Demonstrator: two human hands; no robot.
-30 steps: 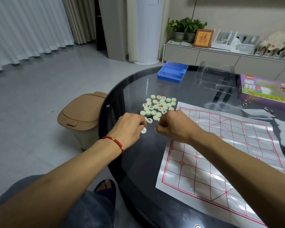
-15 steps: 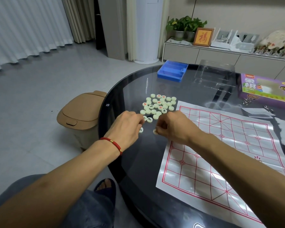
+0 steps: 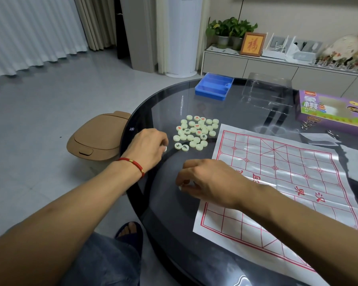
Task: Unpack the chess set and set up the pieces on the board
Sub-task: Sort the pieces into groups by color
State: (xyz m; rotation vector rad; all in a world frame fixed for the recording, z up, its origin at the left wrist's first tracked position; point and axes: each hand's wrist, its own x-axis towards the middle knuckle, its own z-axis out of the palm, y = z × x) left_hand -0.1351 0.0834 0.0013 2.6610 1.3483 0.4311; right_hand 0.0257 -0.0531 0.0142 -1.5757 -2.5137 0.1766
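Left hand (image 3: 148, 148), red cord on wrist, fingers curled, pinches a pale piece (image 3: 165, 149) just at 9 o'clock of the piece pile (image 3: 196, 132). Right hand (image 3: 210, 182) at 6 o'clock of the pile, fingers curled round a small white piece (image 3: 180, 187), mostly hidden, at the paper board's (image 3: 287, 182) left edge, wrist over the board. Pile lies loose on the dark glass table (image 3: 163, 203), touching nothing on the board; board grid bare. Blue tray (image 3: 214, 86) at 12 o'clock of the pile, clear lid (image 3: 267, 89) at 1, purple box (image 3: 333, 112) at 2. Tan bin (image 3: 97, 139) on the floor at 9 o'clock.
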